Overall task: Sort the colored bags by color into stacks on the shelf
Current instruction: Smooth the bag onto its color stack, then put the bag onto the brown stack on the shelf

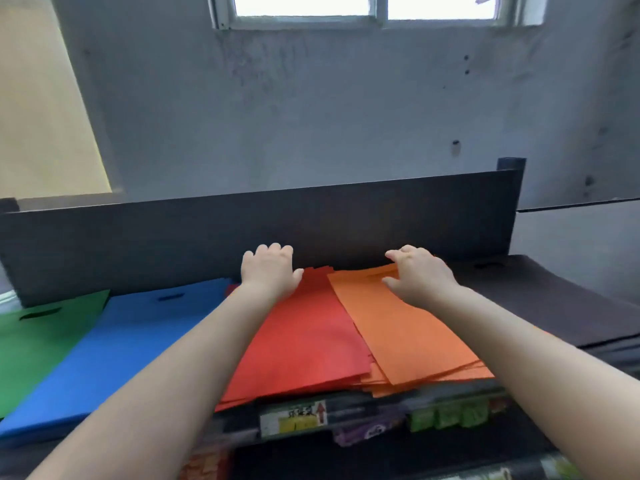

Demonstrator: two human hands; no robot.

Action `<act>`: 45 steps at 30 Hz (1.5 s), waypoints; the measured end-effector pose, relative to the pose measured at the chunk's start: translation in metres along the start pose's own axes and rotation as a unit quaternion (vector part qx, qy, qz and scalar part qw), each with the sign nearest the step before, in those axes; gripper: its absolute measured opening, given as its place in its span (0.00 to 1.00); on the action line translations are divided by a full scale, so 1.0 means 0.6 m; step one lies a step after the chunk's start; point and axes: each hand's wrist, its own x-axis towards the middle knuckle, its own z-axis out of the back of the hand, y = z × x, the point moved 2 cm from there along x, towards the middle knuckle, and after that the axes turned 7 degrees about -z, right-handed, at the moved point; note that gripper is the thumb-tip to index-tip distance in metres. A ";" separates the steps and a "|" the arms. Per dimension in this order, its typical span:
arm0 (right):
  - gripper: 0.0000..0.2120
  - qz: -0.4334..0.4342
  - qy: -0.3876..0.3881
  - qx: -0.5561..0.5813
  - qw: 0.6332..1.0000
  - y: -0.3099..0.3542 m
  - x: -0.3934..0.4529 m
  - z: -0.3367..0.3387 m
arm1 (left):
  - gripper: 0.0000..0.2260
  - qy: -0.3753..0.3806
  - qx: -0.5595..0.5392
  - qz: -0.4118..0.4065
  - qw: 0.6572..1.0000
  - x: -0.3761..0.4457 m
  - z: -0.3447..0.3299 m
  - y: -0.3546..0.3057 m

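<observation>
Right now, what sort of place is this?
Probably a shop stockroom or storage corner: flat bags stacked by colour, red stack beside orange stack, on a dark shelf, with packaged goods below and a bare stained wall.

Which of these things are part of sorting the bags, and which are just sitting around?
Part of the job:
- green bags
- blue bags
- red bags, left hand resting on them
- orange bags, right hand resting on them
- dark brown bags
- shelf

Just sitting around:
- packages on the lower shelf
- arrow label
- window
</observation>
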 end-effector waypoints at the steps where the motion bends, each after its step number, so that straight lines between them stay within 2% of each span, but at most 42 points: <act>1: 0.23 -0.012 -0.005 -0.007 1.000 -0.033 0.000 0.011 | 0.20 0.000 -0.009 -0.011 1.000 0.015 0.004 -0.033; 7: 0.22 -0.074 -0.041 -0.059 0.995 -0.227 -0.016 0.069 | 0.20 -0.019 -0.035 -0.088 0.995 0.089 0.033 -0.241; 15: 0.24 -0.166 -0.022 -0.124 0.978 -0.500 -0.073 0.119 | 0.19 -0.048 -0.065 -0.181 0.980 0.143 0.067 -0.534; 20: 0.24 -0.236 -0.016 -0.150 0.960 -0.655 -0.135 0.145 | 0.19 -0.038 -0.113 -0.251 0.961 0.140 0.084 -0.728; 29: 0.23 -0.374 -0.012 -0.174 0.911 -0.877 -0.254 0.202 | 0.20 -0.060 -0.191 -0.423 0.884 0.104 0.143 -1.051; 45: 0.23 -0.557 0.009 -0.224 0.800 -1.212 -0.348 0.236 | 0.19 -0.040 -0.244 -0.606 0.756 0.140 0.157 -1.520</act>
